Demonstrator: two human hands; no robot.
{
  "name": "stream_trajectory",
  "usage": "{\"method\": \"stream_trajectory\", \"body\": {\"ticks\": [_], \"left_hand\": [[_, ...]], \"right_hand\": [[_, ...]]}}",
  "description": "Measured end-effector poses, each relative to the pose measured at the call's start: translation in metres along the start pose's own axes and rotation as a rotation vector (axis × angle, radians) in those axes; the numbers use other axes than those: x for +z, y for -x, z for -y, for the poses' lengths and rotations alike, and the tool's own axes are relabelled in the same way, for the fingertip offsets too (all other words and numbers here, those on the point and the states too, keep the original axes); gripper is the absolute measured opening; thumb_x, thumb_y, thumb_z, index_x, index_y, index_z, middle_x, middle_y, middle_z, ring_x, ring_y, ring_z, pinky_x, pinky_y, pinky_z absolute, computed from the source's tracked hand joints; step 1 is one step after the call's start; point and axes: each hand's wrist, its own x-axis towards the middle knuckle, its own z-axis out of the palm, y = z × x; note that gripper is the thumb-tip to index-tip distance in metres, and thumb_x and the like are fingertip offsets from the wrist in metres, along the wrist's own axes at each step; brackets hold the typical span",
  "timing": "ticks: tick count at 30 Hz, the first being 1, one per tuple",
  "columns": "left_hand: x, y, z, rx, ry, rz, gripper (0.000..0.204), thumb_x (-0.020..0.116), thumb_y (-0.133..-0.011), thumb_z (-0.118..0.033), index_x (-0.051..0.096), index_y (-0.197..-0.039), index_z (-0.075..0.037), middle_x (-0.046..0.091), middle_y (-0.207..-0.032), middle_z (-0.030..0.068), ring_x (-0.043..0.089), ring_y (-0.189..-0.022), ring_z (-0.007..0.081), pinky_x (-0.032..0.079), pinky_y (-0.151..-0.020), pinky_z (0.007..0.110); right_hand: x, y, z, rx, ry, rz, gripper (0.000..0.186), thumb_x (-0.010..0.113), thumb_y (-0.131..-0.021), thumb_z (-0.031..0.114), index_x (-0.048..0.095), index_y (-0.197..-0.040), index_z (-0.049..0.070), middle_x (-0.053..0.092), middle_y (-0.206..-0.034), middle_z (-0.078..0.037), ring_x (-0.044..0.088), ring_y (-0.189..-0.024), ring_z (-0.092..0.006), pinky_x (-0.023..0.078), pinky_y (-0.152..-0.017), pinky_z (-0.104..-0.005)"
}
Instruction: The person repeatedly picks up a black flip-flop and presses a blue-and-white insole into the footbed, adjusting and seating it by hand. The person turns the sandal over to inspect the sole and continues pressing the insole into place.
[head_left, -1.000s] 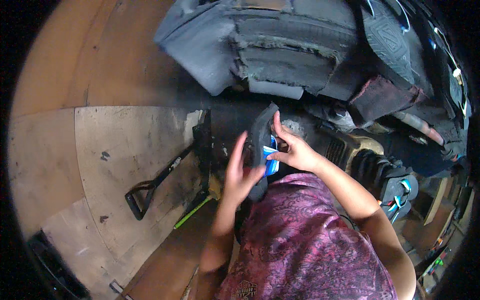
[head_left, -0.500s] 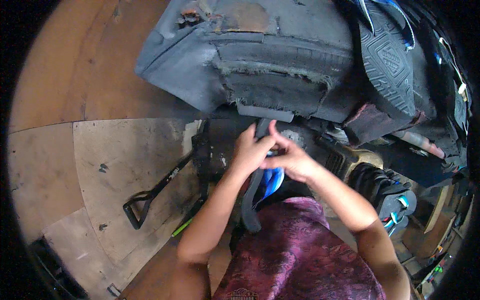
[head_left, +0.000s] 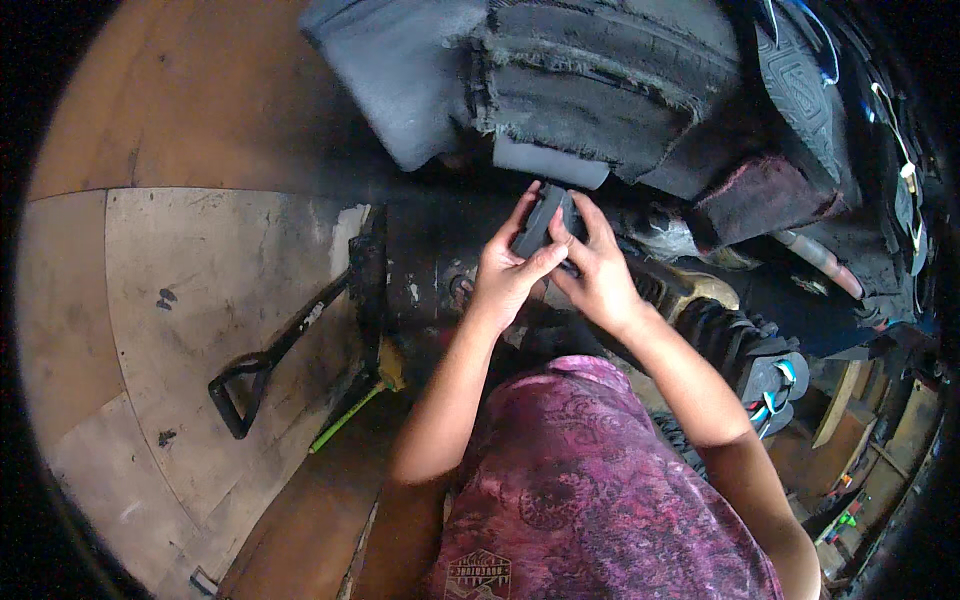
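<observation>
Both my hands are raised in front of my body, gripping a dark grey flip-flop (head_left: 538, 224) that is turned edge-on, its thick sole toward me. My left hand (head_left: 503, 272) wraps the left side, thumb across the near end. From the right, my right hand (head_left: 604, 268) presses on it with thumb and fingers. The two hands almost touch. Most of the flip-flop is hidden behind my fingers, and no strap shows now. Just beyond it is the bench edge, padded with worn dark fabric (head_left: 600, 100) and a smooth grey strip (head_left: 550, 164).
A patterned flip-flop sole (head_left: 800, 100) lies on the bench at the far right. Several dark flip-flops (head_left: 768, 385) are stacked to my right. At left, a black D-shaped handle (head_left: 238, 392) and a green stick (head_left: 345, 416) stand near wooden boards (head_left: 220, 300).
The flip-flop hung lengthwise toward my body with its blue strap showing. Now it is raised and seen end-on, with both hands closed around it. My view has shifted slightly.
</observation>
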Motion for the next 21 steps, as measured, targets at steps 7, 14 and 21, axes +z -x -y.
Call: {"method": "stream_trajectory", "body": {"ticks": [7,14,21], "left_hand": [[0.014,-0.002,-0.053,0.199,-0.904,-0.194,0.028,0.075,-0.09,-0.024,0.073,-0.107,-0.002,0.075,-0.092,0.013,0.072,-0.082,0.0208,0.055,-0.074,0.032],[0.024,-0.018,-0.078,0.252,-1.497,-0.23,0.038,0.072,-0.084,-0.041,0.069,-0.078,-0.004,0.069,-0.079,0.0188,0.069,-0.071,0.0397,0.053,-0.062,0.049],[0.027,-0.03,-0.057,0.089,-1.496,-0.275,0.048,0.074,-0.081,-0.048,0.071,-0.082,0.001,0.068,-0.073,0.0228,0.068,-0.071,0.0431,0.053,-0.062,0.048]], "right_hand": [[0.009,-0.01,0.029,0.211,-0.242,0.125,0.068,0.081,-0.077,0.018,0.053,-0.138,0.007,0.055,-0.123,-0.032,0.059,-0.108,-0.0498,0.051,-0.095,-0.0484],[-0.005,-0.021,0.035,0.388,-0.821,0.334,0.068,0.086,-0.075,0.022,0.057,-0.134,0.007,0.066,-0.109,-0.016,0.063,-0.104,-0.0286,0.049,-0.093,-0.0389],[-0.001,-0.02,0.011,0.528,-1.024,0.379,0.067,0.089,-0.073,0.022,0.06,-0.131,0.007,0.067,-0.105,-0.007,0.06,-0.102,-0.016,0.049,-0.091,-0.0326]]}}
